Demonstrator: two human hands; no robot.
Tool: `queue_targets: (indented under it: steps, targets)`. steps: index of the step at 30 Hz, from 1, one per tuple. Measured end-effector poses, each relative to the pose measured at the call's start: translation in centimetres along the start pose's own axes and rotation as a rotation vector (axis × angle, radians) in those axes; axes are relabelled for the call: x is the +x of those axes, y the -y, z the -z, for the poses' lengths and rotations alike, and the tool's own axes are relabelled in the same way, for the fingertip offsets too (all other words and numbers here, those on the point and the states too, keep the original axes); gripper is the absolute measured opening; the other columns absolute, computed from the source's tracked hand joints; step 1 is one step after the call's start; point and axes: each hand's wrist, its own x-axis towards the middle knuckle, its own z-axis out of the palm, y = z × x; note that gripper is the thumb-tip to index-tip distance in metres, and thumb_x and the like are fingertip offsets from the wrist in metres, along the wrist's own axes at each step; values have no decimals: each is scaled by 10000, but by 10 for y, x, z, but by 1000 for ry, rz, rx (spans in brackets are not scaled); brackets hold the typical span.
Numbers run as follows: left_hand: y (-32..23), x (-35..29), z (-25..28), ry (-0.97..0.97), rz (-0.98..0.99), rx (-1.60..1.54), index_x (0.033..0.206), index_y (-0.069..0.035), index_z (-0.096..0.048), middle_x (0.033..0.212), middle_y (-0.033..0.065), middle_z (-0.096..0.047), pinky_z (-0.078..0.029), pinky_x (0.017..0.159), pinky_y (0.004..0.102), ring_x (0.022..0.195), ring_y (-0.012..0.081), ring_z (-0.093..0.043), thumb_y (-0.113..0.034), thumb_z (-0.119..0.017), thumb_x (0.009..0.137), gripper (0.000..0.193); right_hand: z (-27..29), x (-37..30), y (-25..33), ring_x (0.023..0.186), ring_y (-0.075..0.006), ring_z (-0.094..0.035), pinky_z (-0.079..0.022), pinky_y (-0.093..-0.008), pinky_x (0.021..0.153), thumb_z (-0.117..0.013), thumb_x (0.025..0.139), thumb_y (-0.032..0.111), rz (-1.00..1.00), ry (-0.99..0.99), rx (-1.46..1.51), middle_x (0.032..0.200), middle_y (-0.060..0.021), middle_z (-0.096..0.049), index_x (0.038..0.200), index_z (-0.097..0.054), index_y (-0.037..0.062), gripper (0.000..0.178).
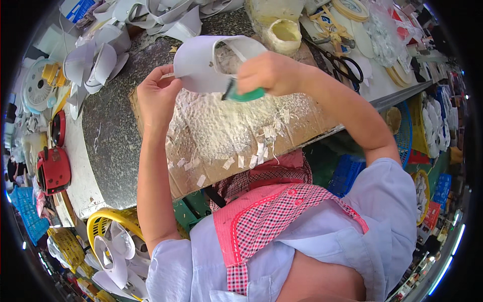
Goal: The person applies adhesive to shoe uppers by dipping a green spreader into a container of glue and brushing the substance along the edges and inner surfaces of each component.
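Observation:
A white shoe upper, curved and with an opening in it, is held up over the cardboard sheet. My left hand pinches its left edge between thumb and fingers. Closed around a green-handled brush with a dark head, my right hand is at the upper's lower right edge. This hand and the brush are smeared by motion, so whether the dark head touches the upper cannot be made out. Below them, the cardboard has a shiny whitish coating and several small white scraps.
A crusted pot of yellowish liquid stands beyond my right hand, with black scissors and tape rolls to its right. More white uppers lie at the far left, and others fill a yellow basket lower left.

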Motion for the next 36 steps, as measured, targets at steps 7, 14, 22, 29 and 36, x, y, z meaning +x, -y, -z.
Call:
queue_targets:
  steps: [7, 14, 22, 29, 36]
  targets:
    - [11, 0, 7, 66, 80, -224, 905, 32, -595, 873, 67, -603, -401, 766, 237, 788, 120, -548, 10, -513, 667, 253, 55, -76, 8, 637, -172, -550, -420, -276, 543, -605, 684, 23, -420, -345, 177, 693, -75, -588, 765, -609, 6, 82]
    - [-6, -15, -45, 611, 232, -849, 957, -17, -512, 944, 70, -549, -375, 836, 288, 902, 174, -505, 7, -496, 574, 385, 39, -86, -35, 468, -101, -481, -377, -259, 455, -662, 704, 228, -784, -733, -566, 540, -53, -555, 765, -631, 38, 202]
    - [-16, -16, -20, 152, -39, -710, 830, -15, -553, 748, 31, -565, -440, 605, 205, 642, 89, -528, 49, -496, 682, 170, 44, -113, -22, 518, -78, -537, -405, -213, 476, -626, 734, 115, -718, -928, -57, 615, -43, -608, 757, -629, 10, 108]
    - [-51, -15, 30, 154, -208, -116, 917, -9, -502, 787, 34, -570, -412, 625, 187, 687, 65, -523, 72, -511, 727, 207, 32, -119, 6, 525, -100, -544, -429, -206, 479, -597, 764, 79, -871, -1000, 348, 642, -54, -591, 765, -594, -40, 120]
    - [-44, -3, 53, 217, -62, -70, 1082, 24, -480, 838, 43, -584, -409, 675, 192, 725, 68, -527, 47, -491, 702, 381, -23, -27, 27, 622, -155, -560, -435, -249, 536, -610, 703, -22, -400, -639, 383, 753, -100, -590, 843, -593, -44, 143]
